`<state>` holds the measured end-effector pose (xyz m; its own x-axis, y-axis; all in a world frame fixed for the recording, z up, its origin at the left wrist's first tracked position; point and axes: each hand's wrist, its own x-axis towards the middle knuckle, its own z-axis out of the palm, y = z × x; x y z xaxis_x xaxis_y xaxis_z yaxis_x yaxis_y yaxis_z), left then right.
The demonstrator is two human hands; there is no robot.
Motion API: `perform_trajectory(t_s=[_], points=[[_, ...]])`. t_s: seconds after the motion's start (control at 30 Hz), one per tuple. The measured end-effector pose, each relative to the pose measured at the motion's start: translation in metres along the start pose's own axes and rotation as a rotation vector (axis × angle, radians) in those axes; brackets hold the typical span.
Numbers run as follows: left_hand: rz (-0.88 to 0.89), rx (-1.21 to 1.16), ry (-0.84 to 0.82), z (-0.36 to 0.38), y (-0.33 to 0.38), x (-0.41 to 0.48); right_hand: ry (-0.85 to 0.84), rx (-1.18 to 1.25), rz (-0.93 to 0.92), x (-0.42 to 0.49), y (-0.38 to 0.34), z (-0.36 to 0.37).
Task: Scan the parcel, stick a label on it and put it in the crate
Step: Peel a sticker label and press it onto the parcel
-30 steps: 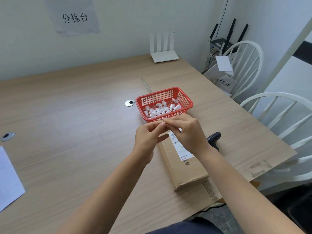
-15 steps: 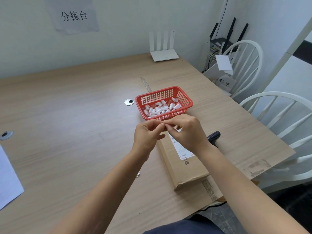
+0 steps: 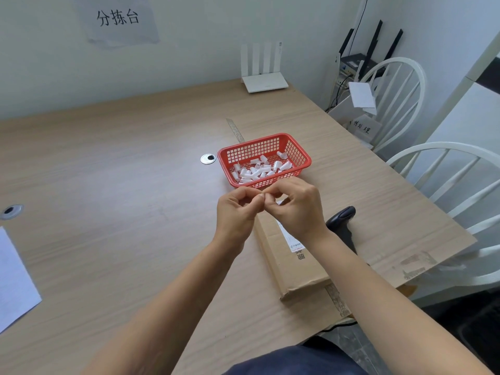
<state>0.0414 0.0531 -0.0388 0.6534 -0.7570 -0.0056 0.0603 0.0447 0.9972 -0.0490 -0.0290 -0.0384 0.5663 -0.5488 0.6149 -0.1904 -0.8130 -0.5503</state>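
A long flat cardboard parcel (image 3: 295, 269) lies on the wooden table (image 3: 108, 185), a white shipping sticker on its top. Above its far end my left hand (image 3: 236, 212) and my right hand (image 3: 297, 207) meet fingertip to fingertip, pinching a small white label (image 3: 279, 202) that is mostly hidden by my fingers. A red plastic basket (image 3: 300, 150) holding several curled white labels stands just beyond my hands. The black scanner (image 3: 341, 220) lies on the table to the right of the parcel, partly behind my right wrist.
A white router (image 3: 263, 82) stands at the table's far edge. Two white chairs (image 3: 443, 169) are at the right side. A sheet of paper (image 3: 13, 282) lies at the left edge. Two round cable grommets (image 3: 207, 158) sit in the tabletop.
Both hands stay together over the parcel's far end; the fingers have curled in tighter around the small label. The view has shifted slightly.
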Motion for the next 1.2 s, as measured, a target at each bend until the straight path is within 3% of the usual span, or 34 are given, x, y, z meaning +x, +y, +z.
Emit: perform_trajectory(t_s=[0.3, 0.47, 0.67, 0.83, 1.03, 1.2], points=[[0.061, 0.068, -0.055, -0.006, 0.005, 0.000, -0.011, 0.225, 0.271, -0.001, -0.007, -0.004], [0.083, 0.126, -0.074, -0.008, 0.008, -0.001, -0.104, 0.303, 0.346, -0.002, -0.005, -0.013], [0.174, 0.357, -0.090, -0.010, 0.006, -0.002, -0.174, 0.197, 0.209, 0.000, -0.007, -0.021], [0.199, 0.384, -0.083, -0.008, 0.007, -0.003, -0.134, 0.151, 0.162, -0.001, -0.009, -0.019], [0.249, 0.447, -0.053, -0.010, -0.004, -0.006, -0.227, 0.058, 0.133, 0.000, -0.007, -0.014], [0.245, 0.424, -0.064, -0.011, -0.002, -0.002, -0.162, 0.098, 0.169, -0.003, -0.009, -0.012]])
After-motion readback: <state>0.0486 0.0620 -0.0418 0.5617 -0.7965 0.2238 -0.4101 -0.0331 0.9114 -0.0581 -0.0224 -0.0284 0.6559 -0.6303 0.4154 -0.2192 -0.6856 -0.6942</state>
